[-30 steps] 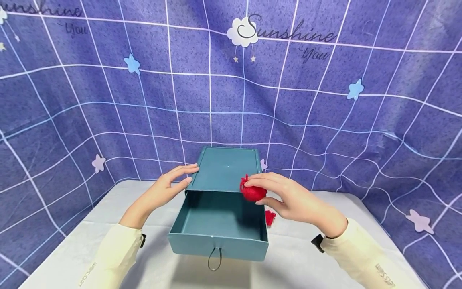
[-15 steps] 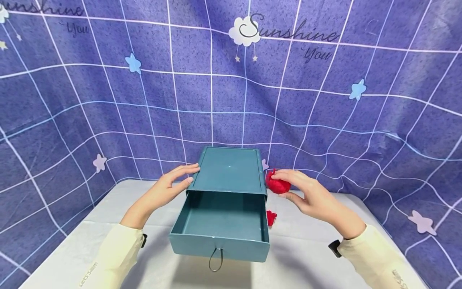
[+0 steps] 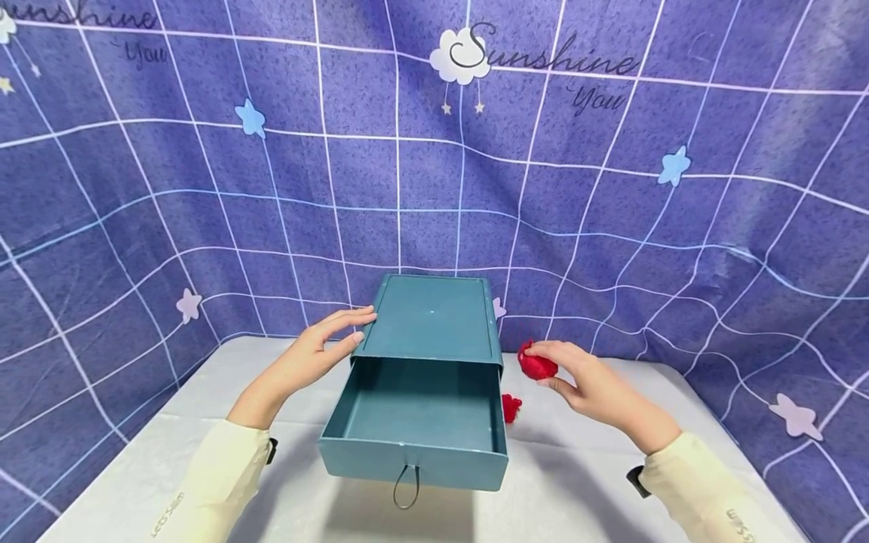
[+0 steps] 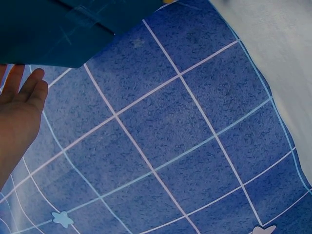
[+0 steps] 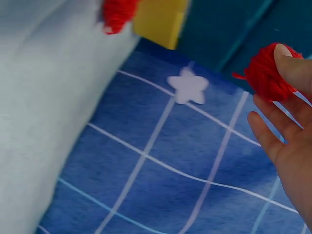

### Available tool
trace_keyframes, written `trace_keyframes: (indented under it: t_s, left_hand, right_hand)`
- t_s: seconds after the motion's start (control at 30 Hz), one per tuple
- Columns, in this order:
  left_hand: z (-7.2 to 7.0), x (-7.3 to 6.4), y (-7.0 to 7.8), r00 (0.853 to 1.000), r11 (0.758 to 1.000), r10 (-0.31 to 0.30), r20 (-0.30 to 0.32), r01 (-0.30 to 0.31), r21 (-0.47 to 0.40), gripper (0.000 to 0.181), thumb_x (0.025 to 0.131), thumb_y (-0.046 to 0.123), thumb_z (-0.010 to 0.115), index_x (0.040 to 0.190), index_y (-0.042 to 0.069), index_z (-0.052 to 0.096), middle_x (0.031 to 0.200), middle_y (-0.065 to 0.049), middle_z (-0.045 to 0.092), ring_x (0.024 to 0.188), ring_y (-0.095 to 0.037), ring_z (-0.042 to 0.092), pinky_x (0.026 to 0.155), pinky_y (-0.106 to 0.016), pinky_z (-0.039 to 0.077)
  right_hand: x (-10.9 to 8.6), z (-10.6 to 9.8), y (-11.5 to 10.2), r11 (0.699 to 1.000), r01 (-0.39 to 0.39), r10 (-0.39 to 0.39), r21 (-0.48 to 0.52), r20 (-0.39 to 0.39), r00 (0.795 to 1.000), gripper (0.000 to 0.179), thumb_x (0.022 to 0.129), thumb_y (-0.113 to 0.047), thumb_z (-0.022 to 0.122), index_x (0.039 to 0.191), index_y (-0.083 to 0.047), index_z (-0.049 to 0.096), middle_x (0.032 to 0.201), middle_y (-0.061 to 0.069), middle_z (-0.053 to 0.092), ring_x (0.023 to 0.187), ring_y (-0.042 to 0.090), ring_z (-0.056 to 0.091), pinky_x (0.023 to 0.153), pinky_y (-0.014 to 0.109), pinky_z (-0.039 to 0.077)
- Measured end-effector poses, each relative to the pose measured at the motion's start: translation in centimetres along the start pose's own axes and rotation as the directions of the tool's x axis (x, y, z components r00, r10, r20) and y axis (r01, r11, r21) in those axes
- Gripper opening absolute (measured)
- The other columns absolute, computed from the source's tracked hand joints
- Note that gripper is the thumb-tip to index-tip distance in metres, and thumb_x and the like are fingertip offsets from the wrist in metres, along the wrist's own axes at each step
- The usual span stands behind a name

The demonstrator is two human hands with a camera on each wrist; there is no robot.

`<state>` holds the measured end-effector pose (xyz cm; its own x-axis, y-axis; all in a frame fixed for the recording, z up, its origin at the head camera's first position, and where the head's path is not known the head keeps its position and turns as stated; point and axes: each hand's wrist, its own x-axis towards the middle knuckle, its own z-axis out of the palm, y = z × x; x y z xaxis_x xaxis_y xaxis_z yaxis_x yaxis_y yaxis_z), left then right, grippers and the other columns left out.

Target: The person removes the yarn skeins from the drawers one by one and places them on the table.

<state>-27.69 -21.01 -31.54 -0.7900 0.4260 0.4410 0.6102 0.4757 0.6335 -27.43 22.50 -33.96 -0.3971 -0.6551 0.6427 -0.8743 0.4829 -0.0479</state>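
A teal drawer box (image 3: 428,320) stands mid-table with its drawer (image 3: 421,465) pulled out toward me; nothing lies on the visible drawer floor. My left hand (image 3: 308,354) rests its fingers against the box's left top edge, thumb apart. In the left wrist view the fingers reach up to the teal wall. To the right of the box, my right hand (image 3: 591,388) pinches a ball of red yarn (image 3: 534,363) between thumb and fingers. The right wrist view shows the thumb across this yarn ball (image 5: 268,73), with other fingers spread below it.
Another red yarn piece (image 3: 510,408) lies on the white tabletop (image 3: 597,483) close beside the drawer's right wall, partly hidden by it. A yellow block-like thing (image 5: 161,22) shows next to the box in the right wrist view. A purple grid-patterned cloth (image 3: 434,196) hangs behind.
My right hand has carried the yarn ball from over the drawer's right corner out to the right, then slightly lower. My left hand stays where it was.
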Motion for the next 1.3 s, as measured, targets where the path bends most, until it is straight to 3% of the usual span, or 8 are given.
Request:
trace_keyframes:
  t_s: [0.17,0.27,0.73,1.03,1.3]
  left_hand:
    - [-0.1,0.0,0.0,1.000,1.000,0.000,0.002,0.000,-0.005,0.039,0.100,0.023,0.053,0.139,0.018,0.053,0.149,-0.003,0.042,0.141,-0.030,0.029,0.109,-0.058,0.026]
    - [-0.1,0.0,0.1,1.000,1.000,-0.002,0.003,0.002,-0.011,0.039,0.100,0.023,0.053,0.139,0.017,0.053,0.149,-0.003,0.042,0.141,-0.030,0.029,0.109,-0.058,0.026]
    - [0.0,0.0,0.3,1.000,1.000,-0.008,0.008,0.009,-0.028,0.039,0.100,0.024,0.053,0.139,0.016,0.053,0.149,-0.004,0.041,0.141,-0.031,0.028,0.109,-0.059,0.026]
    - [0.1,0.0,0.1,1.000,0.999,0.010,0.001,-0.010,-0.031,0.038,0.100,0.022,0.053,0.138,0.016,0.054,0.148,-0.003,0.042,0.141,-0.028,0.029,0.109,-0.057,0.025]
    - [0.1,0.0,0.1,1.000,0.999,0.021,-0.001,-0.021,-0.025,0.038,0.100,0.021,0.053,0.138,0.015,0.054,0.148,-0.004,0.043,0.140,-0.030,0.029,0.109,-0.057,0.025]
  right_hand:
    - [-1.4,1.3,0.8,0.999,-0.027,0.029,-0.028,0.076,0.997,0.048,0.073,0.002,0.079,0.117,-0.002,0.062,0.113,0.007,0.065,0.103,0.023,0.061,0.088,0.039,0.050]
    - [-2.2,1.8,0.9,0.998,-0.056,0.059,-0.032,0.112,0.992,0.047,0.073,0.001,0.079,0.117,-0.002,0.063,0.112,0.007,0.065,0.105,0.023,0.061,0.088,0.043,0.051]
    - [-4.3,4.4,2.1,0.987,-0.155,0.162,-0.047,0.252,0.954,0.042,0.075,0.003,0.077,0.115,-0.002,0.062,0.107,0.007,0.065,0.099,0.023,0.061,0.086,0.043,0.052]
    - [-4.8,5.9,3.2,0.985,-0.165,0.175,-0.060,0.278,0.944,0.041,0.074,0.008,0.075,0.112,0.001,0.063,0.102,0.008,0.065,0.092,0.023,0.061,0.082,0.041,0.053]
    - [-4.9,7.3,3.7,0.992,-0.112,0.124,-0.062,0.270,0.955,0.041,0.067,0.011,0.078,0.105,0.000,0.066,0.098,0.006,0.066,0.090,0.023,0.062,0.082,0.039,0.054]
